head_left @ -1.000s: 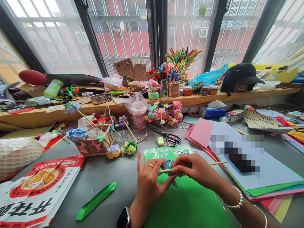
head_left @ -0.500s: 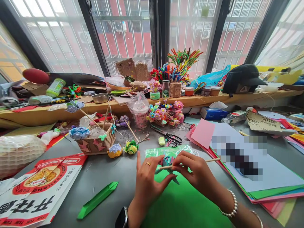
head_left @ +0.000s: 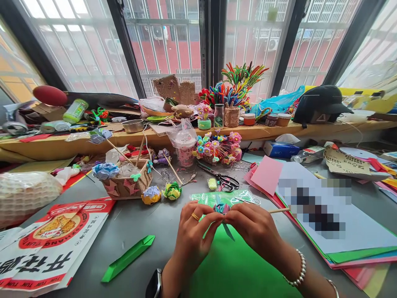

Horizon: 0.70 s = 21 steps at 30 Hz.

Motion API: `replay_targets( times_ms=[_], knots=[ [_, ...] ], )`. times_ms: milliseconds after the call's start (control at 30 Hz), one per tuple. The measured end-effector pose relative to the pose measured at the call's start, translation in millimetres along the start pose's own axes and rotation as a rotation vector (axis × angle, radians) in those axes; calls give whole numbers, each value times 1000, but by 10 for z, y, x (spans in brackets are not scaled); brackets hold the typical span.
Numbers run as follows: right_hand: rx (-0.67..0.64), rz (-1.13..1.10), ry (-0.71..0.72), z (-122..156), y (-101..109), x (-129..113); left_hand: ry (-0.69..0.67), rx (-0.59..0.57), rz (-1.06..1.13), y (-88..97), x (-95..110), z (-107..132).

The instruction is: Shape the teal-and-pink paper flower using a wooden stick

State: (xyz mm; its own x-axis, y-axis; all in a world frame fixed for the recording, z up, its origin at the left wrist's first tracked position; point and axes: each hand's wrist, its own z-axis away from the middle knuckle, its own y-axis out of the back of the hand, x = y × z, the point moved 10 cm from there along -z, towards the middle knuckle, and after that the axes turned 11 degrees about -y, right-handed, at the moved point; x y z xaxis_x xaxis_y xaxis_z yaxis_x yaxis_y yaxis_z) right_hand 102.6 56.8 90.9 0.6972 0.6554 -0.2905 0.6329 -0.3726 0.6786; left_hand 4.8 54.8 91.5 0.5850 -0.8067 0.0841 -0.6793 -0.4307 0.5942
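Note:
Between my hands is a small folded paper flower (head_left: 221, 207) in teal and pink, with a dark teal strip hanging below it. My left hand (head_left: 195, 231), with a ring, pinches the flower's left side between thumb and fingers. From the other side, my right hand (head_left: 254, 225) grips the flower and a thin wooden stick (head_left: 281, 210), whose end sticks out to the right. My fingers cover much of the flower and most of the stick. Under both hands lies a green sheet of paper (head_left: 238, 265).
A folded green paper strip (head_left: 127, 258) lies to the left, near a red and white paper bag (head_left: 56, 244). Scissors (head_left: 223, 180) and finished paper flowers (head_left: 172, 191) lie beyond my hands. A cardboard basket (head_left: 124, 184) stands behind, and stacked coloured paper (head_left: 338, 207) is at the right.
My left hand's fingers have closed in on the flower; earlier they were spread with the index raised. The stick's left part, seen before across the flower, is now hidden by my fingers.

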Motion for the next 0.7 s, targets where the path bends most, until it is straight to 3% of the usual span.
replay_targets(
  times_ms=[433, 700],
  knots=[
    [153, 109, 102, 84, 30, -91, -2, -5, 62, -83, -41, 22],
    [138, 93, 114, 99, -4, -104, 9, 26, 71, -130, -70, 76]
  ],
)
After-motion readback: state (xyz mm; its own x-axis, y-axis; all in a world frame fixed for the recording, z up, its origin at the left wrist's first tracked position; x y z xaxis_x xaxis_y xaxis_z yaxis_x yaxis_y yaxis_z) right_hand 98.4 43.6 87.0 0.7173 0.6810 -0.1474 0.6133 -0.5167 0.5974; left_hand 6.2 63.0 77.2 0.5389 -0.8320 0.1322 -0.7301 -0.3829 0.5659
